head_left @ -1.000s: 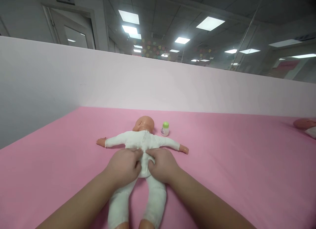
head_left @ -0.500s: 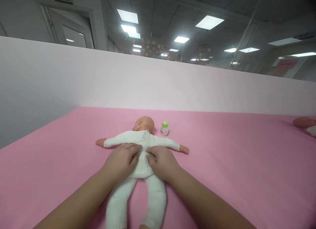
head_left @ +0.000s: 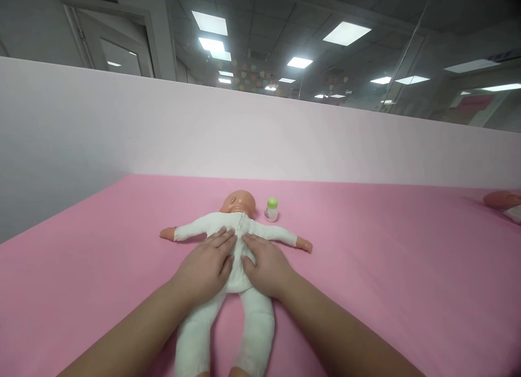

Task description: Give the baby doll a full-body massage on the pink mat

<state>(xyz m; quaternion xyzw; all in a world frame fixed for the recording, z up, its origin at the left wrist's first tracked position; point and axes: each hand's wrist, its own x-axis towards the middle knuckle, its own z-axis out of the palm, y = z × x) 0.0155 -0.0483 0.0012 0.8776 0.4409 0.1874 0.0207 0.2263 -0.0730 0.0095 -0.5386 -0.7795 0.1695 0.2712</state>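
A soft-bodied baby doll [head_left: 239, 279] lies on a pink mat [head_left: 386, 268], apparently face down, since a stitched seam runs down the white cloth of the torso and the head is turned to one side; its arms reach out sideways and its legs point toward the person. Lying this way, it seems set to offer its back to both palms. The left hand [head_left: 205, 266] and right hand [head_left: 268, 266] rest on the two sides of the doll's lower back, fingers extended and laid flat, thumbs angled in toward the midline; neither hand pinches or closes on anything. Their near-mirrored placing probably spreads contact evenly, though how hard they press cannot be told. Just beyond the doll's shoulder, on the person's right, a small clear jar with a green lid [head_left: 271, 211] stands upright, presumably kept close yet out of the hands' way. Dark marks on its label are too small to read, so no brand can be given. Well to the right of the doll, a rounded orange-brown form [head_left: 500, 199], perhaps another doll's head, is cut off by the view's edge.
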